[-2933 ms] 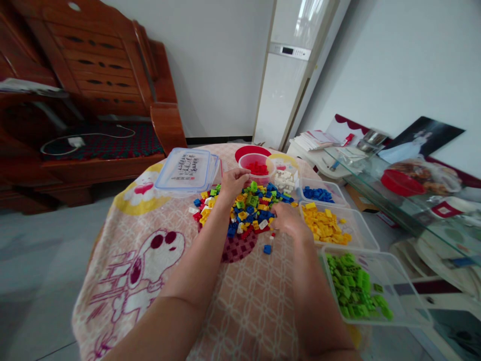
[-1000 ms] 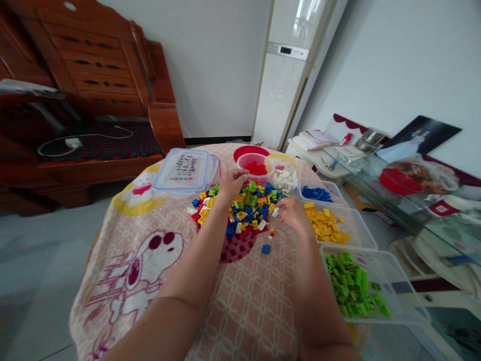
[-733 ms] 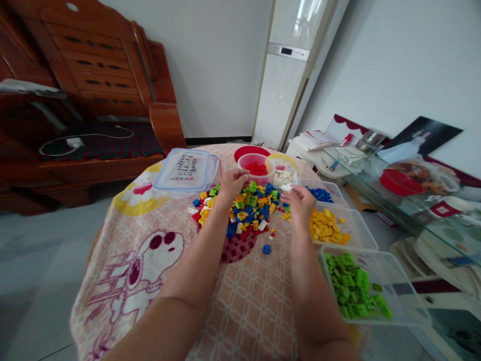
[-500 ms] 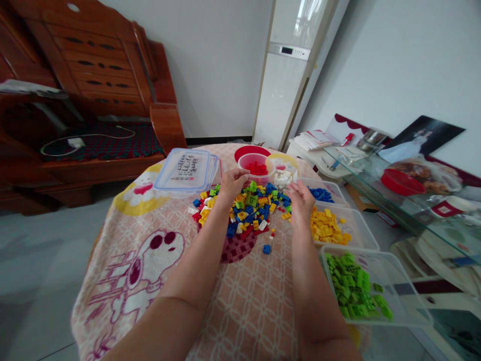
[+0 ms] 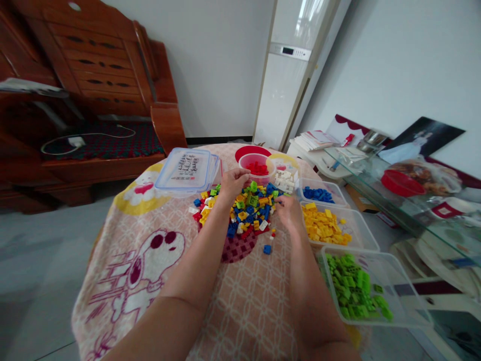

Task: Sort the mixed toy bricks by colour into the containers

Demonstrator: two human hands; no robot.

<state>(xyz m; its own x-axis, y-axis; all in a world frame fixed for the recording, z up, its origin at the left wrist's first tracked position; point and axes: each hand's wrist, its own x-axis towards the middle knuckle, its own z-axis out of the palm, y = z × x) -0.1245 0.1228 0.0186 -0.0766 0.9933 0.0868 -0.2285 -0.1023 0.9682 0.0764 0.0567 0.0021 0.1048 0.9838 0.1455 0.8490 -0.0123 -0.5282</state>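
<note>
A mixed heap of small coloured plastic building bricks [image 5: 250, 208] is spread on the cloth-covered worktop [image 5: 255, 306]. The left hand [image 5: 232, 184] is held over the heap, near the round translucent plastic tub [image 5: 263, 179] in which red bricks are gathered; its fingers are bent, but whether anything is held in its grip cannot be told. The right hand [image 5: 289, 211] is placed at the heap's right edge, its fingertips partly hidden, so its grip cannot be told either. Yellow bricks are contained in the clear rectangular plastic box [image 5: 363, 230] just beside it.
</note>
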